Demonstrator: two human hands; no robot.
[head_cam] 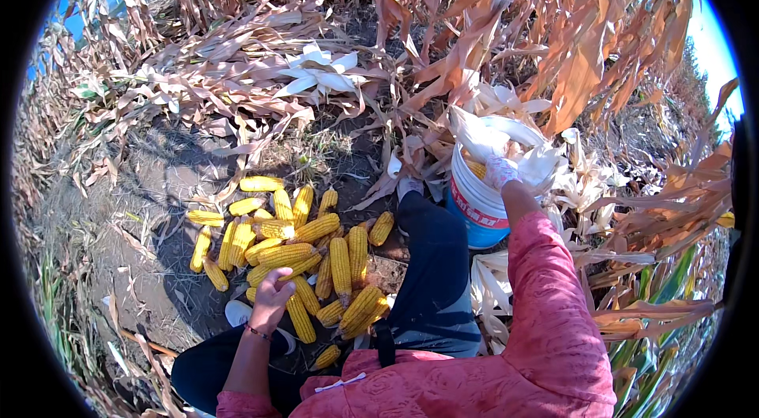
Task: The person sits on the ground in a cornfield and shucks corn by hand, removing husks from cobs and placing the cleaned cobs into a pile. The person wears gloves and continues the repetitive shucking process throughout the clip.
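Observation:
My bare left hand (273,298), with a beaded band on its wrist, hangs over the near edge of a pile of husked yellow corn ears (287,254). Its thumb and index finger are apart, and nothing shows between them. Reaching out to the right, my right hand (501,171) wears a pale patterned glove and is at the mouth of a white plastic bucket (481,200) with a red and blue label. A yellow corn ear (476,168) and pale husks (481,132) show inside the bucket. The right fingertips are hard to make out against the husks.
My bent leg (436,276) in dark trousers lies between pile and bucket. Dry corn stalks (569,56) stand behind the bucket, close on the right. Flattened stalks and leaves (237,68) cover the ground ahead. Loose husks (492,290) lie below the bucket.

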